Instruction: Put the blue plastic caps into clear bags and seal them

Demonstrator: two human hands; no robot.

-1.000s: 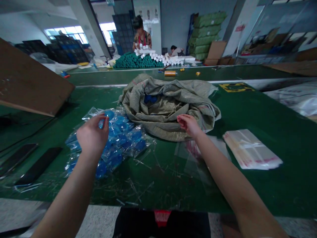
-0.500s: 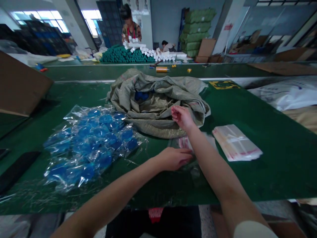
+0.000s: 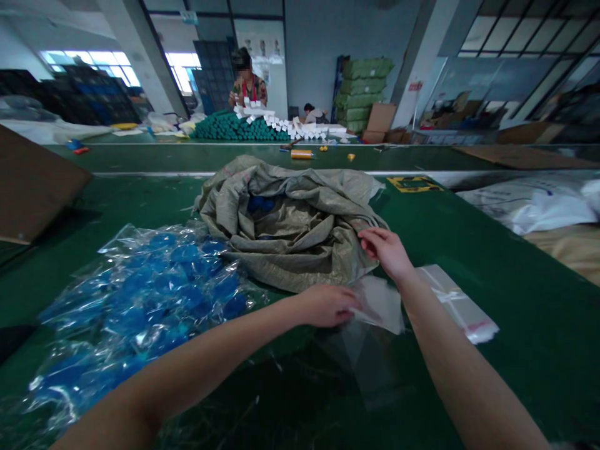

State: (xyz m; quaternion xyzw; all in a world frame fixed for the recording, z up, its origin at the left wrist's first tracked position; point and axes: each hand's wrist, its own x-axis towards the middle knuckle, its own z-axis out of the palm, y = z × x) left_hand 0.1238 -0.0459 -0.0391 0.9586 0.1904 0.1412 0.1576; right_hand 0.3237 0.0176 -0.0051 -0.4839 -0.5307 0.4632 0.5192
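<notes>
My left hand point(image 3: 328, 305) reaches across the green table point(image 3: 515, 300) and pinches the near edge of a clear plastic bag point(image 3: 382, 303) lying flat there. My right hand point(image 3: 387, 250) hovers just beyond it at the rim of a crumpled grey-green woven sack point(image 3: 290, 219), fingers curled loosely with nothing visible in them. Blue pieces show inside the sack's opening. A heap of bagged blue items point(image 3: 140, 300) lies to the left.
A bundle of clear bags point(image 3: 462, 303) with red strips lies to the right. A brown board point(image 3: 32, 184) leans at far left. White sacks point(image 3: 529, 206) sit at right. Another person point(image 3: 246, 81) stands at a far table beside green tubes and white boxes.
My left hand left the blue heap and crossed right to the clear bag. My right hand stayed at the sack's rim, shifting slightly right. The view tilted upward.
</notes>
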